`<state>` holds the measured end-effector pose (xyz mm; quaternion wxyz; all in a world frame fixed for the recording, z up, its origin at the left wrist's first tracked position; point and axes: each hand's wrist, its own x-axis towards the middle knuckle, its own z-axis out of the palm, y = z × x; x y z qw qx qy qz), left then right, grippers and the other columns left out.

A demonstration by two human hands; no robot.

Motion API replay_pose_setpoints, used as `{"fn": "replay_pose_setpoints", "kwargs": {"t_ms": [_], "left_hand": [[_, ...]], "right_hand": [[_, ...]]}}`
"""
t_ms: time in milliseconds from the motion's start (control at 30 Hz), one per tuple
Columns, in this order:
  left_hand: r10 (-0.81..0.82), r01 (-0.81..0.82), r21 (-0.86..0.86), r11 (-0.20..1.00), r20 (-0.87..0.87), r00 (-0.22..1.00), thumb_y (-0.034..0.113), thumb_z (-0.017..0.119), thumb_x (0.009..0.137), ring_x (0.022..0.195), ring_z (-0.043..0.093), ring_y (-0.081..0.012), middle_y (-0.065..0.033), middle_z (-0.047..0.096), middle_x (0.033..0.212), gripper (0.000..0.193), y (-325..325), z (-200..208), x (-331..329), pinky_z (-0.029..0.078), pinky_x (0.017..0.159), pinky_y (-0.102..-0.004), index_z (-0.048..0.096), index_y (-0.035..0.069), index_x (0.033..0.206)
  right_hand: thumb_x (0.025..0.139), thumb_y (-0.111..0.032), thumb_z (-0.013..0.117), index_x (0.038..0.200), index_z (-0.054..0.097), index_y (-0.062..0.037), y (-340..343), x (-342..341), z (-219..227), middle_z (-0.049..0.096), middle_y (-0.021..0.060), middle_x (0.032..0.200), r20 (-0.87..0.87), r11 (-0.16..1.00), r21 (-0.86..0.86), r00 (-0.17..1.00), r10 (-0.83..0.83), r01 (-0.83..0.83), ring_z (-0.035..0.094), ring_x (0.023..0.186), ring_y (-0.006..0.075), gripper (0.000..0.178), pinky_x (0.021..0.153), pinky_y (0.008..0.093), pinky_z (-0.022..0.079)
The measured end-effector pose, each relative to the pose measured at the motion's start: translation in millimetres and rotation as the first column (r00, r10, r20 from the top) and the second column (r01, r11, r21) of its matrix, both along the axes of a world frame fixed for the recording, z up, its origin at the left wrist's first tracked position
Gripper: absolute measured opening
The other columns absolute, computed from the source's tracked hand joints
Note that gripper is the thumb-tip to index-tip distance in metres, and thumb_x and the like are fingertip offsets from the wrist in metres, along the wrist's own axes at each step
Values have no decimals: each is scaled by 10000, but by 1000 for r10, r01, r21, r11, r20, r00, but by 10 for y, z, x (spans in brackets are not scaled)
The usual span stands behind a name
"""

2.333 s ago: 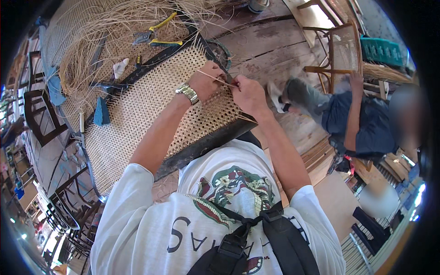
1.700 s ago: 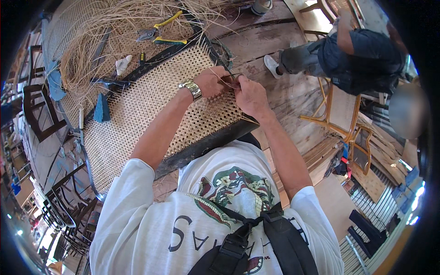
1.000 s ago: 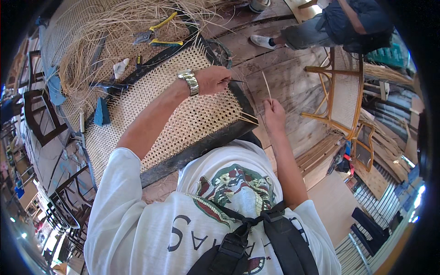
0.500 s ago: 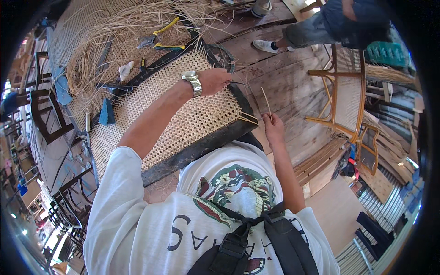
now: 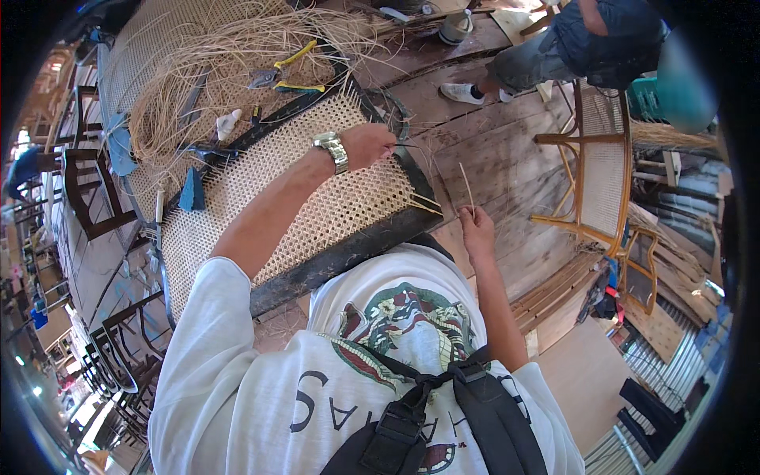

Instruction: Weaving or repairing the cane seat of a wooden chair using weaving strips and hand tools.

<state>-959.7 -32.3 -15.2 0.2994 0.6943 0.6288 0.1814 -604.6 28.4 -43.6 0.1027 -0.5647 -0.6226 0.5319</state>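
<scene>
A woven cane panel [image 5: 332, 186] in a black frame [image 5: 332, 265] lies in front of me. Over the panel's right part, my left hand [image 5: 369, 146] is closed on a thin dark pointed tool [image 5: 407, 146], its tip sticking out to the right past the fingers; the rest is hidden in the hand. Just off the frame's right edge, my right hand [image 5: 478, 231] pinches a cane strip [image 5: 465, 180] that points up and away. A few loose strip ends [image 5: 426, 203] stick out across the frame near this hand.
On a second cane panel beyond lie a heap of loose cane strips [image 5: 166, 111], yellow-handled cutters [image 5: 294, 67] and a blue wedge-shaped piece [image 5: 191, 190]. A cane-backed wooden chair [image 5: 582, 139] stands at right. A person [image 5: 546, 51] stands at the far right on the plank floor.
The whole view has shifted slightly. My hands keep nearly the same places and grips, and the cane strip in the right one stands a little more upright.
</scene>
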Motion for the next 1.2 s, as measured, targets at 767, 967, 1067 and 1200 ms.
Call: {"fn": "replay_pose_setpoints", "kwargs": {"t_ms": [767,967,1067,1200], "left_hand": [[481,-524,161,836,245,842,264,631,909,914,661,-351,-96,661,995,200,-335,-241,352,543,774,-442,663,129,1054],[472,-524,116,844,302,828,290,594,923,1018,640,-331,-107,677,1072,258,-288,-239,176,505,876,-442,660,119,1105],[493,-559,100,823,362,791,284,594,919,1051,623,-322,-113,677,1082,263,-310,-338,195,477,923,-442,655,104,1101],[493,-576,80,814,430,756,275,594,914,1096,601,-309,-122,678,1096,270,-244,-430,277,439,985,-442,649,83,1095]], "right_hand": [[1002,-172,593,1021,669,-4,152,-2019,1012,642,-18,851,-233,794,378,781,580,-476,564,746,64,186,642,225,459],[910,-258,690,1093,672,-56,-344,-3368,1102,689,136,883,243,311,264,375,894,-913,680,823,250,273,753,366,529],[883,-235,718,1221,606,-52,-654,-3692,1167,641,133,1072,88,185,231,210,974,-955,634,984,240,401,871,349,508],[837,-156,722,1407,473,-101,-551,-4102,725,496,163,1367,121,222,506,324,938,-833,520,1253,336,625,1039,390,455]]}}
